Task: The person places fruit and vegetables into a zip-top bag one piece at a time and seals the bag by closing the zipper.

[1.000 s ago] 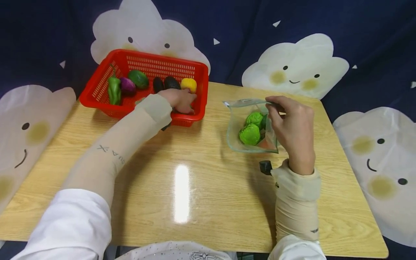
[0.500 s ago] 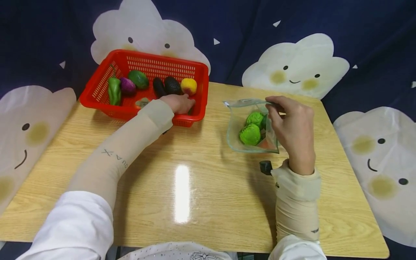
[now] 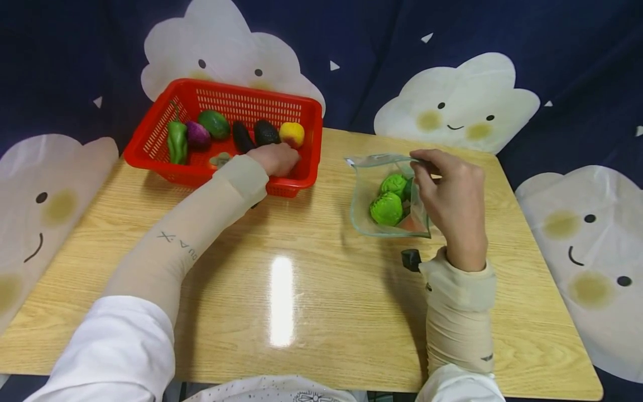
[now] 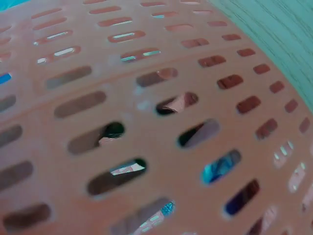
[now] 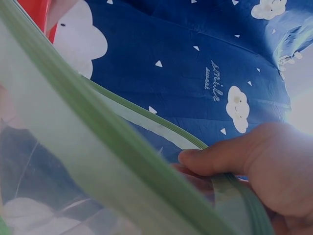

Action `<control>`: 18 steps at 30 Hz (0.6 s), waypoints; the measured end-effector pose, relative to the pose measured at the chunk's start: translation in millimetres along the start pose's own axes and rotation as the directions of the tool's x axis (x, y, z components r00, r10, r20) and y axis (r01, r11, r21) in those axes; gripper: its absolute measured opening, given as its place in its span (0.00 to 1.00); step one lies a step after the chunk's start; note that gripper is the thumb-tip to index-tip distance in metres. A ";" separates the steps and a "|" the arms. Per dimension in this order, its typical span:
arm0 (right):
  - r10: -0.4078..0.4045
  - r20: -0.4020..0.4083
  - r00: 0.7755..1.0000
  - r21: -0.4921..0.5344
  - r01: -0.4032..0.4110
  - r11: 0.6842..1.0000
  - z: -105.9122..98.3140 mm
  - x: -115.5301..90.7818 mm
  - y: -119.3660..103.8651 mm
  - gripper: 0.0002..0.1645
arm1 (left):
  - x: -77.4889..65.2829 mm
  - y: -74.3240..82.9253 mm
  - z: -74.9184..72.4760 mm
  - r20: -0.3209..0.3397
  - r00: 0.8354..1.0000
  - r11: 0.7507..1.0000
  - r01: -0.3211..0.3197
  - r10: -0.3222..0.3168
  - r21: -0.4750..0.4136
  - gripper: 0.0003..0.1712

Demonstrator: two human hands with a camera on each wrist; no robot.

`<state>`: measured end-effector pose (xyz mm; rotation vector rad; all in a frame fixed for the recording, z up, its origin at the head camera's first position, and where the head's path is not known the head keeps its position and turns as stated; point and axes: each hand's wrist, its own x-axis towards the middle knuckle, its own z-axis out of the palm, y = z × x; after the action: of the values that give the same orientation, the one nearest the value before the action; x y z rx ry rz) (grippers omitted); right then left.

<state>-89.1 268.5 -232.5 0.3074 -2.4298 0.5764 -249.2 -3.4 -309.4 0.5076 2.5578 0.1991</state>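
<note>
In the head view my left hand point(image 3: 277, 160) reaches down into a red plastic basket point(image 3: 311, 167) at its front right corner. Its fingertips are hidden, so what they touch does not show. Near it lie a dark elongated eggplant point(image 3: 242, 138), a dark avocado point(image 3: 266, 133) and a yellow-red fruit point(image 3: 292, 134). My right hand point(image 3: 449, 190) pinches the upper right edge of a clear zip bag point(image 3: 363, 206), its mouth spread. Inside the bag are two leafy green balls point(image 3: 386, 209), a darker green piece and something orange-brown. The left wrist view shows mostly the basket's slotted wall point(image 4: 146, 112).
Farther left in the basket sit a green pepper point(image 3: 177, 141), a purple vegetable point(image 3: 198, 135), a green oval fruit point(image 3: 215, 124) and a small pale piece point(image 3: 220, 160). Basket and bag are on a wooden table point(image 3: 331, 312). A dark cloud-patterned cloth point(image 3: 351, 33) hangs behind.
My left hand has drawn slightly back from the yellow-red fruit, which shows more fully, and its fingers point lower. The eggplant has shifted a little left. My right hand and the bag stay put.
</note>
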 end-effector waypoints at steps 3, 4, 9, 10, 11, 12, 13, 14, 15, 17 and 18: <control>0.000 -0.001 1.000 -0.005 0.000 1.000 0.6 0.1 0.2 0.11 | 1.3 -1.6 -0.4 -0.022 0.998 0.997 -0.062 0.063 0.041 0.08; 0.000 -0.001 1.000 -0.006 0.000 1.000 0.6 0.2 0.2 0.11 | 1.6 -2.1 -1.0 -0.028 0.997 0.996 -0.077 0.078 0.035 0.08; 0.005 0.002 1.000 -0.003 -0.005 1.000 1.0 -0.1 0.0 0.12 | 2.7 -3.6 -4.8 -0.060 0.990 0.992 -0.125 0.125 0.002 0.13; 0.005 0.002 1.000 -0.004 -0.005 1.000 1.1 0.0 0.2 0.12 | 2.6 -3.5 -5.8 -0.069 0.990 0.992 -0.124 0.123 -0.004 0.14; 0.006 0.002 1.000 -0.002 -0.006 1.000 1.2 -0.1 0.1 0.12 | 2.4 -3.4 -7.0 -0.077 0.990 0.993 -0.120 0.120 -0.007 0.16; 0.006 0.001 1.000 -0.001 -0.006 1.000 1.2 0.0 0.2 0.12 | 2.1 -3.4 -8.0 -0.082 0.990 0.993 -0.118 0.117 -0.010 0.17; 0.005 0.000 1.000 -0.001 -0.005 1.000 1.2 0.1 0.3 0.12 | 1.4 -3.3 -9.2 -0.085 0.991 0.994 -0.110 0.107 -0.028 0.18; 0.006 -0.001 1.000 0.000 -0.006 1.000 1.2 0.1 0.3 0.12 | 0.6 -3.2 -10.5 -0.086 0.991 0.994 -0.107 0.104 -0.035 0.19; 0.004 -0.002 1.000 -0.001 -0.004 1.000 1.2 0.3 0.6 0.12 | 0.1 -3.1 -11.6 -0.088 0.991 0.994 -0.104 0.100 -0.041 0.20; 0.002 -0.003 1.000 -0.001 -0.002 1.000 1.3 0.5 0.8 0.12 | -1.3 -3.0 -13.5 -0.089 0.992 0.994 -0.095 0.090 -0.052 0.21; 0.001 -0.003 1.000 -0.002 -0.001 1.000 1.4 0.5 0.9 0.12 | -1.9 -3.0 -14.3 -0.095 0.991 0.994 -0.096 0.091 -0.050 0.21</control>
<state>-90.6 268.6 -233.4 0.3040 -2.4274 0.5741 -256.1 -7.5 -296.9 0.6109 2.6123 0.3318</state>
